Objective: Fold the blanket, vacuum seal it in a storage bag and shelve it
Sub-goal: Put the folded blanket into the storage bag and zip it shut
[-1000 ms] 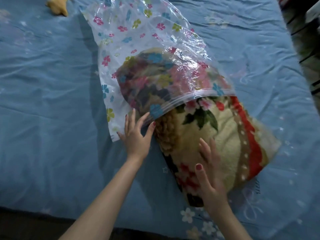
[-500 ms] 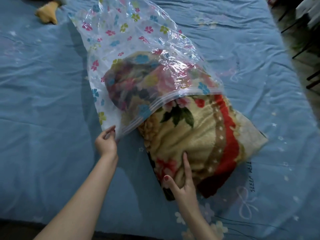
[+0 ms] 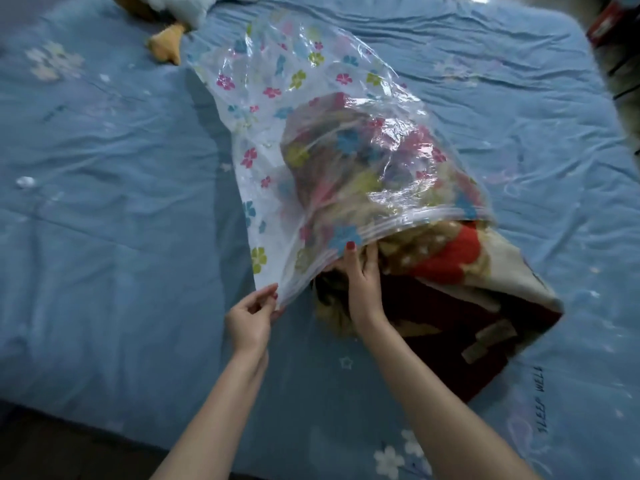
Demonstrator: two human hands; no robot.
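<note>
A clear storage bag (image 3: 277, 109) printed with small coloured flowers lies slanted on the blue bed. A folded floral blanket (image 3: 460, 271), cream, red and dark, sits half inside it, its near end sticking out of the bag's open mouth. My left hand (image 3: 251, 318) pinches the near-left corner of the bag's mouth and lifts it. My right hand (image 3: 362, 282) grips the upper zip edge of the mouth, thumb on top and fingers under the plastic, just above the blanket.
The blue bedsheet (image 3: 104, 237) with pale flower prints covers the whole bed. A plush toy (image 3: 169, 36) with a yellow foot lies at the far left. The bed's near edge runs along the bottom left; dark floor shows at the far right.
My right hand left the blanket's near end and took hold of the bag's mouth edge. My left hand kept the bag's corner and raised it. The view shifted closer.
</note>
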